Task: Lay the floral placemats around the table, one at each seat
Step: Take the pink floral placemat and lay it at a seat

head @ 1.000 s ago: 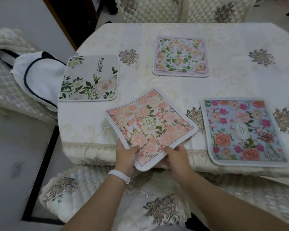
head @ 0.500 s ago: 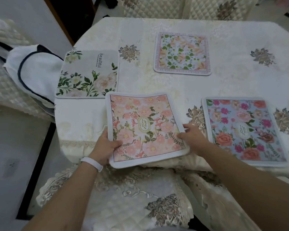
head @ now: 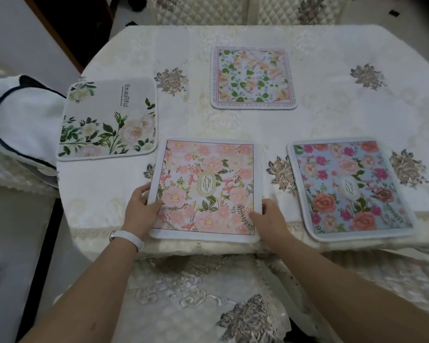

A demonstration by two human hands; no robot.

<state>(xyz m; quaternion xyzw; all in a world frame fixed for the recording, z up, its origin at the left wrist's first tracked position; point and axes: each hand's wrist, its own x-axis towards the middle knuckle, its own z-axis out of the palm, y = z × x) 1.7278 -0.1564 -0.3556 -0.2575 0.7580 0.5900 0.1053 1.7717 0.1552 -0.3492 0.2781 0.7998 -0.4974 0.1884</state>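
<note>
We are seeing four floral placemats lying flat on the counter (head: pixel 332 120). The pink mat (head: pixel 206 191), marked "GARDEN", is sitting squarely at the near edge, its front border slightly overhanging. The blue mat (head: pixel 349 186) with red and magenta roses is lying to its right, slightly skewed. The white mat (head: pixel 109 120), reading "Beautiful", is resting at the left edge. The green-leaf mat (head: pixel 253 78) is lying farther back, near the middle.
</note>
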